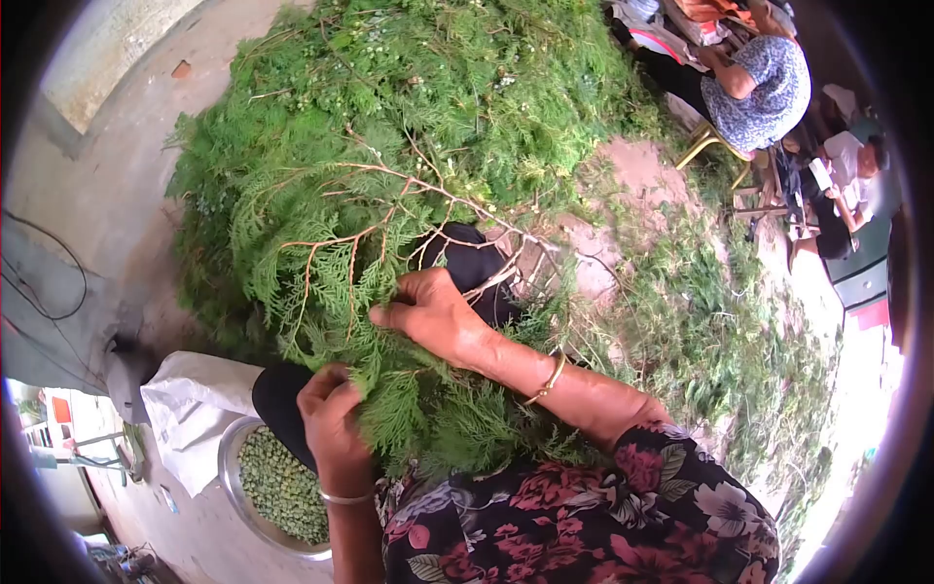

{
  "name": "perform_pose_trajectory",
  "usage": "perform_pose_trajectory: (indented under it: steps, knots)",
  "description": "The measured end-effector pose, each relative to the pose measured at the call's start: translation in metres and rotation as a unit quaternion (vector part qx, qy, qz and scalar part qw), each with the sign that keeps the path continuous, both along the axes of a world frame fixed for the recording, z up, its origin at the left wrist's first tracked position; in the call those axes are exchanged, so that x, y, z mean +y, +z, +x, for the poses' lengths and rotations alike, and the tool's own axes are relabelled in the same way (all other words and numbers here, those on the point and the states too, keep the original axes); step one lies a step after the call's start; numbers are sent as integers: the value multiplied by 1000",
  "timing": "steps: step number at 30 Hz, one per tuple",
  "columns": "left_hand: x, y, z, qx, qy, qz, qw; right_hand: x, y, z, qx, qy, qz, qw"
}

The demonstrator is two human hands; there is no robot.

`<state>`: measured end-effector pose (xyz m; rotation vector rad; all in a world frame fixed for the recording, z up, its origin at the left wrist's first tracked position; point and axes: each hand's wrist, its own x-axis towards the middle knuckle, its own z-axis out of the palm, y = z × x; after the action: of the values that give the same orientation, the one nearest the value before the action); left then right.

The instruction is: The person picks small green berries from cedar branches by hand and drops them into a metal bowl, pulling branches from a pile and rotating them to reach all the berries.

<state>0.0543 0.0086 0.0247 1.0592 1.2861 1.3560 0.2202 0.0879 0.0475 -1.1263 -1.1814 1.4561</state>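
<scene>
A cut arborvitae branch [467, 202] with flat green sprays and reddish-brown twigs lies across my lap and in front of me. My right hand [433, 316], with a gold-coloured bangle on its wrist, is closed among the sprays, thumb and fingers pinching the branch. Lower and to the left, my left hand [334, 423], wearing a silver-coloured bangle, has its fingers curled against the thumb right beside a leafy spray [392, 409]. What sits between its fingertips is hidden. Below and left of that hand stands a metal basin [231, 477] holding many small green seed cones [277, 482].
A large heap of green branches [418, 88] rises ahead. More cuttings [720, 331] cover the floor at right. A white sack [190, 409] lies beside the basin. One person [759, 88] sits on a stool at upper right, another person [851, 180] beyond. A black cable [73, 302] hangs at left.
</scene>
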Motion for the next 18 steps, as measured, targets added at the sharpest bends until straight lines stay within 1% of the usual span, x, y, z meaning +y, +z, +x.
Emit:
perform_pose_trajectory:
  steps: [1, 2, 3, 4, 5, 6, 7, 8, 9, 10, 11, 12, 13, 14, 15, 16, 17, 18]
  knots:
    - [-4, 6, -3, -1, -3, -2, 1000, 0, 2, 7, -50, 45, 24, 997]
    - [-7, 19, -12, -120, 19, -46, 992, -3, 35, 20, -129, 86, -20, 988]
    - [-9, 25, -24, -237, 42, -88, 967, -2, 40, 31, -170, 93, 15, 981]
    - [-12, 19, -42, -260, 56, -68, 962, -1, 38, 46, -186, 85, 34, 978]
    - [-20, 12, -65, -283, 72, -48, 955, -4, 44, 59, -119, 16, 28, 992]
    - [-29, 6, -92, -264, 101, -39, 959, 0, 47, 81, -120, 1, 58, 991]
    - [-40, 1, -118, -243, 130, -30, 961, -1, 53, 100, -97, -41, 59, 993]
    - [-50, 0, -135, -207, 210, -40, 955, 3, 43, 119, -114, -102, 57, 987]
    - [-60, -2, -153, -170, 287, -49, 942, 8, 29, 139, -165, -147, 74, 972]
    - [-71, -9, -172, -123, 320, -49, 938, 8, 23, 160, -311, -122, 82, 939]
    - [-85, -20, -197, -76, 353, -49, 931, 4, 21, 164, -311, -121, 81, 939]
    - [-111, -38, -242, -45, 311, -72, 947, -4, 18, 165, -416, -76, 126, 897]
    - [-115, -36, -240, -45, 313, -73, 946, -10, 16, 164, -514, -30, 170, 840]
    - [-119, -31, -239, 118, 363, -148, 912, -12, 16, 158, -532, 47, 116, 837]
    - [-124, -28, -239, 278, 400, -218, 846, -13, 10, 150, -530, 49, 116, 838]
    - [-146, -66, -280, 461, 399, -190, 769, -11, -1, 141, -586, 91, 142, 793]
    - [-145, -72, -280, 462, 400, -189, 769, -10, -15, 136, -638, 131, 167, 741]
    - [-145, -75, -278, 407, 398, -172, 804, -6, -41, 138, -695, 107, 212, 679]
